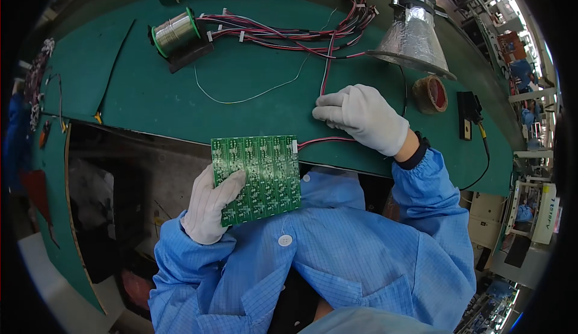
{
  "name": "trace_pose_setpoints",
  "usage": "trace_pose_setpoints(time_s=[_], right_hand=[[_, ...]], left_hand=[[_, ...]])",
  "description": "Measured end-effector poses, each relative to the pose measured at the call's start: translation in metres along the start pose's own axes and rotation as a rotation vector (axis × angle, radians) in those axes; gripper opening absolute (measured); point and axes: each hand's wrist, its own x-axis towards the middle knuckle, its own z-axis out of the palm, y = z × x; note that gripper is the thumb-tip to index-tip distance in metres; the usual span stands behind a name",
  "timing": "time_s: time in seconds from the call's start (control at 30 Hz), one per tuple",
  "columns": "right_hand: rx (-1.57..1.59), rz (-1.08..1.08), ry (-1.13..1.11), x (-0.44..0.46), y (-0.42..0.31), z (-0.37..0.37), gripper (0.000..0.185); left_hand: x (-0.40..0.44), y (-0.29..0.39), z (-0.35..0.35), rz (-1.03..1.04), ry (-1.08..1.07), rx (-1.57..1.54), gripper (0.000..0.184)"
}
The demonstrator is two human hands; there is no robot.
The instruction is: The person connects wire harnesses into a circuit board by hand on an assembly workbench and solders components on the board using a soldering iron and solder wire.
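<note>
A green circuit board panel (pixel 260 180) with rows of small parts is held by my gloved left hand (pixel 208 204), thumb across its face, in front of the table edge. A white connector (pixel 295 147) sits at the board's upper right corner, and a red and black cable (pixel 325 139) runs from it to beneath my right wrist. My gloved right hand (pixel 361 117) is closed, its fingertips pinching a red, black and white wire cable (pixel 327 72) over the table. That cable leads up to a bundle of similar cables (pixel 283 35) with white connectors.
A solder wire spool (pixel 176 33) stands at the back left of the green table (pixel 150 102), its thin wire looping across. A foil-covered funnel-shaped hood (pixel 416 39), a roll of tape (pixel 430 94) and a black block with a cord (pixel 468 115) are at the right.
</note>
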Motion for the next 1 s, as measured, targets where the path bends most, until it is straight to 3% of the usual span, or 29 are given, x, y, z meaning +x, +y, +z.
trace_pose_setpoints(time_s=[0.23,0.33,0.37,0.43,0.5,0.57,0.63,0.73,0.8,0.87,0.97,1.0], right_hand=[[-0.043,-0.076,-0.108,0.008,0.008,0.006,0.034],[-0.096,-0.050,-0.261,0.016,0.007,-0.002,0.033],[-0.132,-0.113,-0.252,0.016,0.010,-0.001,0.029],[-0.164,-0.179,-0.242,0.019,0.011,0.000,0.026],[-0.346,-0.201,-0.416,0.027,0.008,-0.002,0.019],[-0.374,-0.276,-0.375,0.029,0.011,-0.004,0.016],[-0.407,-0.345,-0.336,0.030,0.013,-0.006,0.013],[-0.249,-0.225,-0.386,0.036,0.010,-0.013,0.014],[0.050,0.033,-0.423,0.039,0.002,-0.021,0.019],[0.311,0.109,-0.275,0.033,-0.008,-0.024,0.026],[0.648,0.314,-0.181,0.024,-0.032,-0.012,0.029],[0.612,0.321,-0.120,0.022,-0.036,-0.004,0.030]], left_hand=[[-0.008,-0.008,0.004,-0.138,-0.031,-0.058,0.037],[-0.009,-0.008,0.005,-0.025,0.036,0.005,0.037],[-0.014,-0.009,0.008,-0.296,0.008,-0.214,0.037],[-0.020,-0.012,0.011,-0.572,-0.016,-0.432,0.036],[-0.024,-0.016,0.015,-0.522,-0.008,-0.351,0.034],[-0.026,-0.019,0.019,-0.423,0.016,-0.241,0.033],[-0.019,-0.013,0.016,-0.540,0.001,-0.351,0.033],[-0.009,-0.004,0.014,-0.560,-0.021,-0.364,0.031],[-0.003,0.001,0.011,-0.548,-0.029,-0.341,0.034],[-0.002,0.005,0.013,-0.549,-0.010,-0.335,0.037],[-0.002,0.009,0.017,-0.565,0.025,-0.320,0.023],[-0.001,0.009,0.019,-0.567,0.027,-0.319,0.022]])
